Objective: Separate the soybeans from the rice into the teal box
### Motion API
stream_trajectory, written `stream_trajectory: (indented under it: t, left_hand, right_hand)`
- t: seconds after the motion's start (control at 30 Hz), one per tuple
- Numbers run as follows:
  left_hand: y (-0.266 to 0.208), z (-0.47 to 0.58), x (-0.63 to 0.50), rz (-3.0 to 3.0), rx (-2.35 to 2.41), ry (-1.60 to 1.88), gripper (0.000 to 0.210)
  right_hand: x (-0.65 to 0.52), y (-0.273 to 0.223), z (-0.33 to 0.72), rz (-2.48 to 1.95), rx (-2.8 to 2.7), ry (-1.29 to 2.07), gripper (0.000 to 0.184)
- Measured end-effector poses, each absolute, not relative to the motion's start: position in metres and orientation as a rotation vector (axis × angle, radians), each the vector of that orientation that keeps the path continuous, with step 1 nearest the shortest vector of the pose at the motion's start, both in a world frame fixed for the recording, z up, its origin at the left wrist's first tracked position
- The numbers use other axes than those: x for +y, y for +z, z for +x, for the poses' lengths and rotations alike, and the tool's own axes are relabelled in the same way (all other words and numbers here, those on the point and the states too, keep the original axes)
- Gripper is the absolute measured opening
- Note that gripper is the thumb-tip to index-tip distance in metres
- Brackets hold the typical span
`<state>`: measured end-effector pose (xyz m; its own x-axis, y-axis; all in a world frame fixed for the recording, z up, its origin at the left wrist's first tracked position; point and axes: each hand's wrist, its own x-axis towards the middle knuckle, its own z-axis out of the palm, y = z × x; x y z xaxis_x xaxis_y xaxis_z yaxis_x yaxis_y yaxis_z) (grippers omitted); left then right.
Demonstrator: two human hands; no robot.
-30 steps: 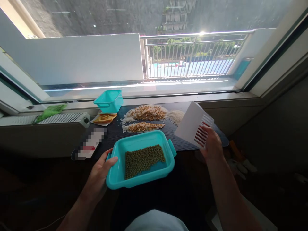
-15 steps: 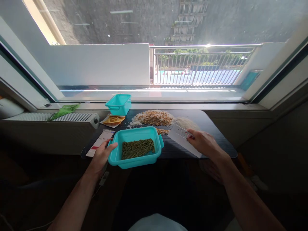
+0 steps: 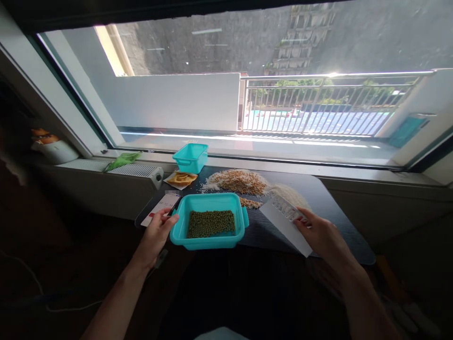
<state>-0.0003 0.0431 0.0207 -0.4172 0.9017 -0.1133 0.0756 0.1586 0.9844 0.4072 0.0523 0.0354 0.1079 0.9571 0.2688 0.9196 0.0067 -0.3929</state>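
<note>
My left hand (image 3: 159, 231) grips the left end of a turquoise plastic container (image 3: 209, 243), thumb over the rim. Green beans, which look like mung beans (image 3: 211, 223), lie in a layer on its bottom. My right hand (image 3: 320, 233) pinches a white card (image 3: 285, 225) with printing near its upper edge, tilted over the table's right side. Beyond the card lies a pale heap of rice-like grains (image 3: 288, 193). Behind the container are a larger pile of yellow corn-like kernels mixed with white grains (image 3: 237, 182) and a small strip of kernels (image 3: 250, 203).
A smaller turquoise container (image 3: 191, 159) stands at the table's back left, beside yellow food on paper (image 3: 181, 179). A phone (image 3: 161, 209) showing a timer lies left of my left hand. The dark table (image 3: 339, 226) meets the windowsill; a radiator (image 3: 138, 172) with a green cloth (image 3: 123, 160) is left.
My head view has turned left and tilted, so the scene sits further right. The bean container looks more level now. Both hands keep their holds.
</note>
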Motion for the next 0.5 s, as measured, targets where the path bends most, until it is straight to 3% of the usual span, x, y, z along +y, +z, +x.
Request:
stream_trajectory:
  t: [0.1,0.2,0.3,0.5]
  left_hand:
    - [0.034,0.002,0.036,1.081,1.839,1.510,0.055]
    - [0.064,0.025,0.045,1.387,1.865,1.683,0.049]
    - [0.094,0.067,0.067,1.229,1.378,1.505,0.049]
    - [0.103,0.124,0.099,1.071,1.005,1.235,0.037]
  right_hand:
    - [0.064,0.029,0.417,-1.747,-1.521,0.215,0.039]
    - [0.080,0.042,0.407,-1.447,-1.222,0.422,0.044]
    - [0.094,0.068,0.374,-1.140,-1.106,0.725,0.043]
    - [0.109,0.089,0.314,-0.959,-1.308,1.069,0.041]
